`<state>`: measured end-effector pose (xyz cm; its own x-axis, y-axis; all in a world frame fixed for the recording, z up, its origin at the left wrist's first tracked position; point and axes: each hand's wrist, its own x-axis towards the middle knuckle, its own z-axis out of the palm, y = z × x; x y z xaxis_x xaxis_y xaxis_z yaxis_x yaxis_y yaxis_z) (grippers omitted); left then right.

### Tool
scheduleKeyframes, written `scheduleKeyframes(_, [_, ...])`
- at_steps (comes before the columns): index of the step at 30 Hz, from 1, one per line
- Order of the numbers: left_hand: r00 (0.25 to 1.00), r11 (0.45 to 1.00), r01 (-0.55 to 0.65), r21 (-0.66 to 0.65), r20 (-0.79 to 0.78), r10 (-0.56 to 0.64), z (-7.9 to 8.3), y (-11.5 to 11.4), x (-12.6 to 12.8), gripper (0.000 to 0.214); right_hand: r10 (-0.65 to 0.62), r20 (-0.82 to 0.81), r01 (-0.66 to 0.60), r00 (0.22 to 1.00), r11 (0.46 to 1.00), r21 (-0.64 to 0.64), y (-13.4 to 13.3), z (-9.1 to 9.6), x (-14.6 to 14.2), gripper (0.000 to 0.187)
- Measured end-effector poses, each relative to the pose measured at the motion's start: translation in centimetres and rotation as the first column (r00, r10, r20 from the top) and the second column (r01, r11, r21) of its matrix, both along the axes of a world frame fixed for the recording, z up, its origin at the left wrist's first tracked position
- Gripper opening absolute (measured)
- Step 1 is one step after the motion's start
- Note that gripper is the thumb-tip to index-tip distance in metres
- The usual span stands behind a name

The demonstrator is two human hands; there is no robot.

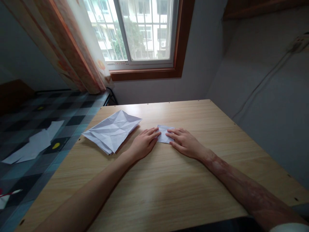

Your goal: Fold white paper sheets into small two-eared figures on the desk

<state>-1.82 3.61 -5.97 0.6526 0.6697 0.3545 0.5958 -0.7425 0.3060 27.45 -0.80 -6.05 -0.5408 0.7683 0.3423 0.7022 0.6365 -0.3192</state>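
Small folded paper (164, 134): white and thin, folded to a compact, roughly square piece with sharp edges. It lies flat on the surface between my two hands, toward the far middle.

My left hand (143, 144): laid flat with the palm down and the fingers straight and close together. The fingertips (155, 131) press the left edge of the small folded paper. Nothing is gripped.

My right hand (185, 141): also flat with the palm down and the fingers stretched out and slightly spread. The fingertips (169, 131) rest on the right side of the same paper. Nothing is gripped.

Paper stack (112, 132): several white sheets, heavily creased in diagonal and star-like lines, piled loosely into a diamond shape. The lower edges are fanned. It sits just beside my left hand, on its left.

Surface (169, 190): pale wood-grain laminate, smooth and matte, with straight edges.

Checked cloth (70, 120): squares of grey, teal and black, spread lower than the surface on the left.

Loose sheets (35, 145): white and crumpled flat, lying on the checked cloth.

Curtain (77, 48): a printed orange and cream fabric, drawn aside.

Window (145, 32): a white frame in brown wooden trim.
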Motion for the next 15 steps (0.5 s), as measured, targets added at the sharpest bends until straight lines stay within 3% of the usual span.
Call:
scheduleKeyframes(8, [0.999,0.994,-0.035,0.099,0.037,0.032,0.7,0.02,-0.03,0.029,0.009,-0.086,-0.005,0.996,0.999,0.053,-0.02,0.22,-0.03,0.026])
scheduleKeyframes(15, [0.997,0.995,-0.041,0.092,0.063,0.036,0.56,-0.3,0.18,0.023,-0.028,-0.1,0.032,0.995,0.999,0.044,-0.06,0.08,0.09,0.027])
